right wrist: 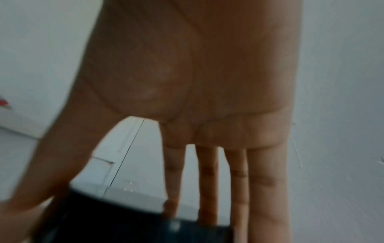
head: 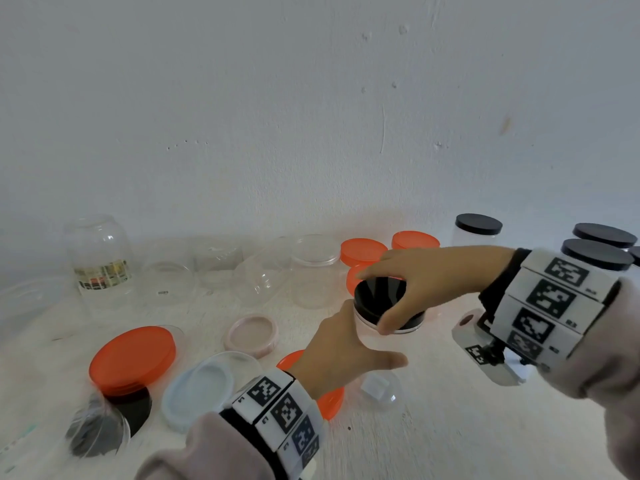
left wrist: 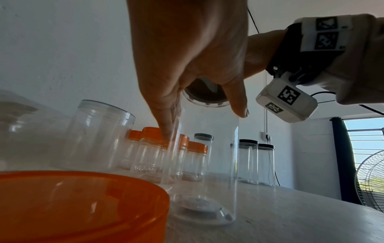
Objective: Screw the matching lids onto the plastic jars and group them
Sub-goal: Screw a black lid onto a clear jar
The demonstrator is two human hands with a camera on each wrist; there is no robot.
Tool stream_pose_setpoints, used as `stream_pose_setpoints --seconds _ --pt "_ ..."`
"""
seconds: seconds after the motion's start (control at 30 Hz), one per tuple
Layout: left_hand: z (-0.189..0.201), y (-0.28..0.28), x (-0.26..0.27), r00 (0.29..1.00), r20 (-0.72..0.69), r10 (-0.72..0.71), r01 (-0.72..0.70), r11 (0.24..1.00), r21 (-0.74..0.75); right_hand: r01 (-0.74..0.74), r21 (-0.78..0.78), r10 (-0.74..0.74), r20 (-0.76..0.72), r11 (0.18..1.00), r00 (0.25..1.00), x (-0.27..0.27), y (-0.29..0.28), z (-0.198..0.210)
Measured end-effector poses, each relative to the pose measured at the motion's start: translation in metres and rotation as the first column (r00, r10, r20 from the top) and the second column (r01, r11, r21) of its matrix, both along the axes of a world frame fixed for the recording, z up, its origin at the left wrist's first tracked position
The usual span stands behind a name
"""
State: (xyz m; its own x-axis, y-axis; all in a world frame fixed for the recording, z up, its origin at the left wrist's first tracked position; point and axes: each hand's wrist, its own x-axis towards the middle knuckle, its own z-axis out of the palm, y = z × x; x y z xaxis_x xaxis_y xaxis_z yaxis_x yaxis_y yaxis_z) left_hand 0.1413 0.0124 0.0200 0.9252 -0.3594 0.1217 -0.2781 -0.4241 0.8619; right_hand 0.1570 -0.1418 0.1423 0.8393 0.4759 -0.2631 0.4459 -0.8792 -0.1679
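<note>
Black round plastic lid (head: 380,295) sits on the mouth of a tall clear plastic jar (left wrist: 207,156) standing upright on the white table (head: 433,427). Right hand (head: 429,282) comes in from above, thumb and fingers curled round the lid's rim, gripping it. In the right wrist view the fingers (right wrist: 268,180) reach down along the lid's far edge; that view is blurred. Left hand (head: 341,351) is just below the lid, against the jar's near side; in the left wrist view its fingers (left wrist: 166,125) lie fairly straight along one jar wall with the thumb on the other, bracing the jar rather than wrapping it.

Just behind the left wrist: a large orange round lid (head: 329,400), partly hidden by the hand. Left of the left hand: a pink round lid (head: 252,333), a pale blue lid (head: 197,389), and a wide orange lid (head: 133,358). Beyond the right hand's fingertips: orange-lidded jars (head: 363,251). Behind the right wrist: clear jars with black lids (head: 479,225), already capped and standing close together. Far left of both hands: uncapped clear jars (head: 98,254).
</note>
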Motion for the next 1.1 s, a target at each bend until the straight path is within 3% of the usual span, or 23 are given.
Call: stream_pose_setpoints --seconds 0.07,0.23,0.57,0.7,0.83,0.97,1.1 --pt "0.000 0.000 0.000 1.000 0.001 -0.001 0.001 1.000 -0.013 -0.026 -0.010 0.026 -0.043 1.000 0.999 0.001 0.000 0.006" --pt "-0.001 0.001 -0.001 1.000 0.012 0.007 -0.006 1.000 -0.018 -0.025 -0.007 0.025 0.029 1.000 0.999 0.004 0.002 0.005" --pt "-0.006 -0.001 0.000 0.997 0.049 0.053 -0.053 0.999 -0.006 0.186 -0.093 -0.155 0.271 0.978 0.950 -0.005 0.014 -0.020" --pt "-0.004 0.001 0.001 0.998 0.051 0.020 -0.021 1.000 0.013 0.163 -0.104 -0.152 0.109 0.981 0.982 0.001 0.012 -0.013" --pt "-0.002 0.002 0.000 0.999 0.032 0.007 -0.008 1.000 0.011 0.028 -0.060 -0.032 -0.070 0.998 0.997 0.005 0.008 0.005" --pt "-0.001 0.002 0.001 1.000 0.017 -0.002 0.002 1.000 0.003 -0.029 -0.063 0.025 -0.055 0.998 0.998 0.009 0.008 0.011" --pt "-0.001 0.003 0.001 1.000 0.017 0.003 -0.003 1.000 0.008 0.011 -0.060 -0.010 0.016 0.998 1.000 0.008 0.010 0.004"
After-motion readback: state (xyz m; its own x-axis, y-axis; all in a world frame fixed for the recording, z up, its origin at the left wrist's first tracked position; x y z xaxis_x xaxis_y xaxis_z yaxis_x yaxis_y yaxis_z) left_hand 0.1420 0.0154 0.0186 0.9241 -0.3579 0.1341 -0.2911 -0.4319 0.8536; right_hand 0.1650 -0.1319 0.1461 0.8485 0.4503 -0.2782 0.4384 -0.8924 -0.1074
